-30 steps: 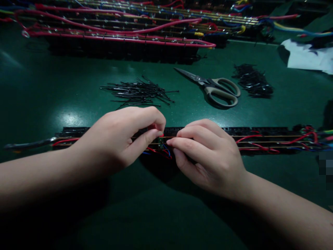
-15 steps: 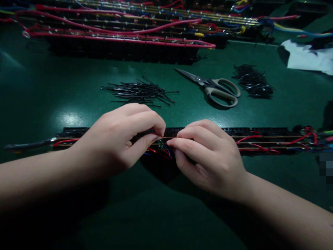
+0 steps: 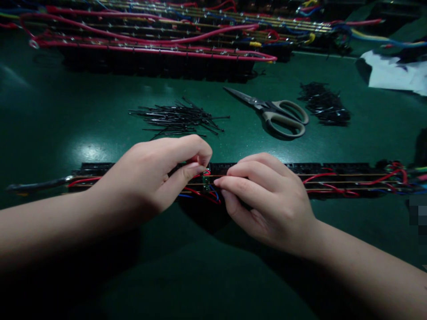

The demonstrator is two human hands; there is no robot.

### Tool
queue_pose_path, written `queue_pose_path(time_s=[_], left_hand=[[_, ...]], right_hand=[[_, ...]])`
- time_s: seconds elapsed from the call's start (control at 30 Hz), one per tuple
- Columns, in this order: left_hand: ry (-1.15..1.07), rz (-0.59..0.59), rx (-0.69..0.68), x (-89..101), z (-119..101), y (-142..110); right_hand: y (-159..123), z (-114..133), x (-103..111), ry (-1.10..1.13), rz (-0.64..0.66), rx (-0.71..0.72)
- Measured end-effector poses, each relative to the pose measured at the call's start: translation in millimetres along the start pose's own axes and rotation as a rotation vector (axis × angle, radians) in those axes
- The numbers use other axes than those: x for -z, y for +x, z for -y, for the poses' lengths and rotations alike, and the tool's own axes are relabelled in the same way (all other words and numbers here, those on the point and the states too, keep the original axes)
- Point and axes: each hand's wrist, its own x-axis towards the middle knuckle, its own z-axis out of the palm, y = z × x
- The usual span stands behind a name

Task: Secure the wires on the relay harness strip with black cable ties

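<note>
Strip [image 3: 347, 178] lies partly hidden behind left hand [image 3: 163, 171] and right hand [image 3: 271, 200]

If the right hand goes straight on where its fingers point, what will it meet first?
Probably the small green board, just beyond the right hand; depth is unclear, so they may touch.

Single head-worn view, facing forward and down over green tabletop [image 3: 83, 115]. Close range: left hand [image 3: 156, 171] and right hand [image 3: 273, 195] at centre of frame; wired assembly [image 3: 150, 41] farther off, along upper edge.
</note>
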Motion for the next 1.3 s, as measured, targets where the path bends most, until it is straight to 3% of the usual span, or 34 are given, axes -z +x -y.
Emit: queue_pose_path(time_s=[0.3,0.7,0.9,1.3], left_hand=[[0.055,0.075,-0.05,-0.5,3.5,0.7],[0.033,0.035,-0.085,-0.2,2.7,0.6],[0.057,0.086,-0.11,2.8,0.7,2.9],[0.052,0.04,-0.054,2.2,1.5,0.6]], right_hand=[[1.6,1.5,1.0,0.004,0.0,0.0],[0.3,1.1,0.5,-0.007,0.005,-0.014],[-0.5,0.8,-0.1,-0.011,0.008,-0.022],[0.6,-0.1,0.0,-0.012,-0.006,0.0]])
